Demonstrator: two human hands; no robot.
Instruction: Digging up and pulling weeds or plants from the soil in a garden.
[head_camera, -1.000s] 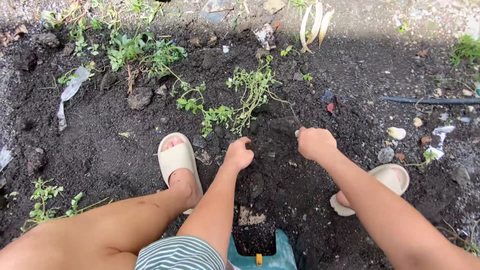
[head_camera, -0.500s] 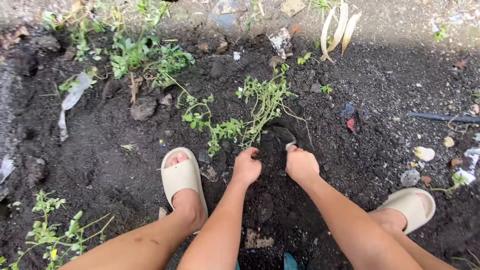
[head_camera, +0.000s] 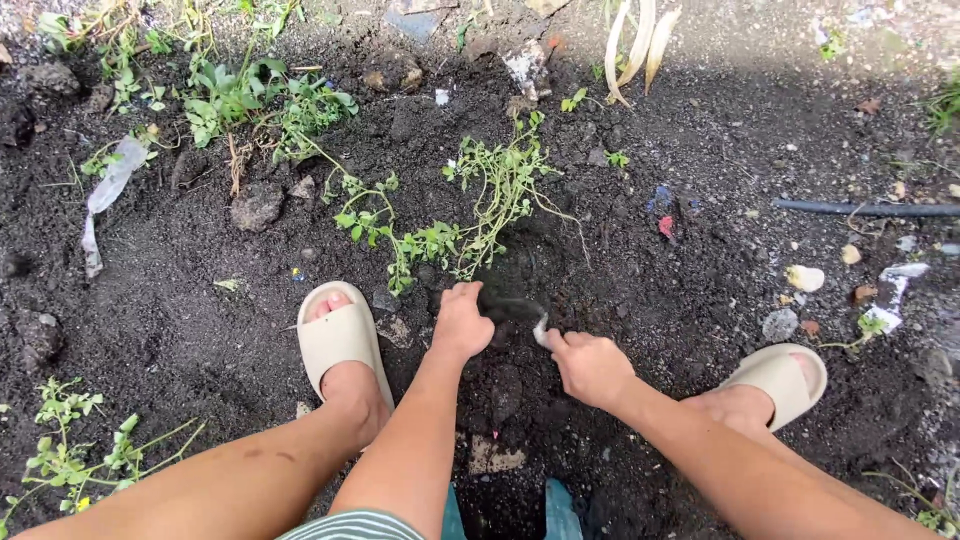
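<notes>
Dark soil (head_camera: 520, 300), loose and dug up, sits dead centre, between the two hands and just below a trailing weed (head_camera: 490, 205). The weed's thin green stems fan up and away from the dug spot, and a second green runner (head_camera: 375, 220) snakes off to the upper left toward a leafy clump (head_camera: 250, 95).

Around it: a soil clod (head_camera: 258, 205) left of the runner, a crumpled strip of clear plastic (head_camera: 100, 200) further left, pale dry husks (head_camera: 630, 45) at the top, a dark hose (head_camera: 865, 209) lying flat on the right. Scraps of litter dot the ground, a small red and blue bit (head_camera: 662, 215) right of the weed and whitish pieces (head_camera: 805, 277) near the hose. No wrapper shows a readable shape beyond that.

Two cream slides frame the scene, the left slide (head_camera: 338, 335) just beside the left wrist, the right slide (head_camera: 780, 375) well off to the right. A teal edge (head_camera: 560, 510) peeks in at the bottom.

The left hand (head_camera: 462, 322) is curled, fingers together, knuckles pressed into the soil. The right hand (head_camera: 590, 365) is clenched on a small pale tool (head_camera: 541, 328), its tip touching the dug soil.
</notes>
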